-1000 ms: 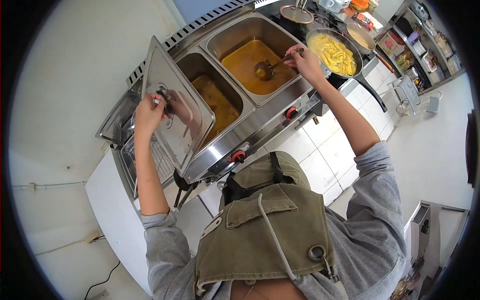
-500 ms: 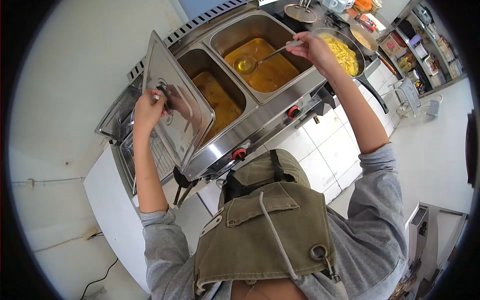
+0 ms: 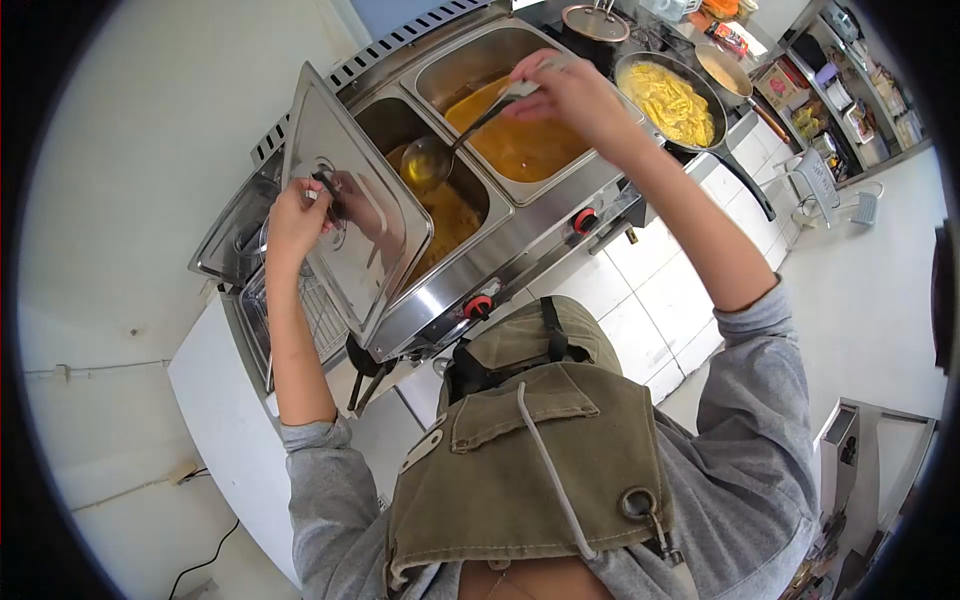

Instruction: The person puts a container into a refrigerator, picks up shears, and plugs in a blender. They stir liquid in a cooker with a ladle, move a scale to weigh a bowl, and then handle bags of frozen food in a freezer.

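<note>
My left hand point(image 3: 297, 222) is closed round the black handle of a steel lid point(image 3: 350, 225), which it holds tilted up at the left side of the fryer point(image 3: 420, 325). In my right hand point(image 3: 565, 95) is the handle of a metal ladle point(image 3: 427, 163). Its bowl carries yellowish oil and hangs over the left well point(image 3: 385, 125), which has brownish oil with dark bits at the bottom. Beneath my right hand lies the right well point(image 3: 525, 180), with clearer orange-brown oil in it.
Right of the fryer, a black frying pan point(image 3: 665, 105) holds yellow food, beside a lidded pot point(image 3: 595, 25) and a smaller pan point(image 3: 722, 72). Red knobs point(image 3: 479, 307) line the fryer front. A wire rack point(image 3: 325, 325) sits at the left.
My right hand has moved left, bringing the ladle from the right well across the divider to over the left well. The lid and my left hand have stayed in place.
</note>
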A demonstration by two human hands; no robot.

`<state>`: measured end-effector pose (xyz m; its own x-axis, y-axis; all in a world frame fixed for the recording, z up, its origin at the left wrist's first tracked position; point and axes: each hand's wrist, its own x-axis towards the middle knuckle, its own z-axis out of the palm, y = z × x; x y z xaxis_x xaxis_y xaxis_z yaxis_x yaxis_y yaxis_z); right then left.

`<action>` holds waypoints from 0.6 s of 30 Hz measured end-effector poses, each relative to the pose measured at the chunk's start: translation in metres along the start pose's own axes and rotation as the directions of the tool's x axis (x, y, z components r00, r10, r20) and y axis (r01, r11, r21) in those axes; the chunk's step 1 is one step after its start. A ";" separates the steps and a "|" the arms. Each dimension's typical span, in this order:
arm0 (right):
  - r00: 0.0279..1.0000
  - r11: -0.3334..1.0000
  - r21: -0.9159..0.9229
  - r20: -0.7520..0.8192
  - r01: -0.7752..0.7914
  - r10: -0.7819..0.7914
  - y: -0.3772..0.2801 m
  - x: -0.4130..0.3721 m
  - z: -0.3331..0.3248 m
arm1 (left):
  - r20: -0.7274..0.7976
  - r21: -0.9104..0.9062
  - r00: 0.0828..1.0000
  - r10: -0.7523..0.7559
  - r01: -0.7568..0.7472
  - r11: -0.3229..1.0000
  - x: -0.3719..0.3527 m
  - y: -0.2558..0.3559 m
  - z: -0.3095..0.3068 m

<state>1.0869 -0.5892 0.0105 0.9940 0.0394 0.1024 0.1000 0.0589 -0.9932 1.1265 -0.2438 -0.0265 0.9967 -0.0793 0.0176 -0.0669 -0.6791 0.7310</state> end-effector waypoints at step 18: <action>0.903 0.931 -0.056 -0.227 0.361 -0.364 0.023 -0.014 -0.046 | 0.013 0.046 1.000 0.010 -0.011 0.999 0.000 0.001 0.002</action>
<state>1.0770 -0.6345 -0.0164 0.8716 -0.2120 0.4419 0.4547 0.0131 -0.8905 1.1261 -0.2458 -0.0266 0.9953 -0.0955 0.0166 -0.0799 -0.7114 0.6983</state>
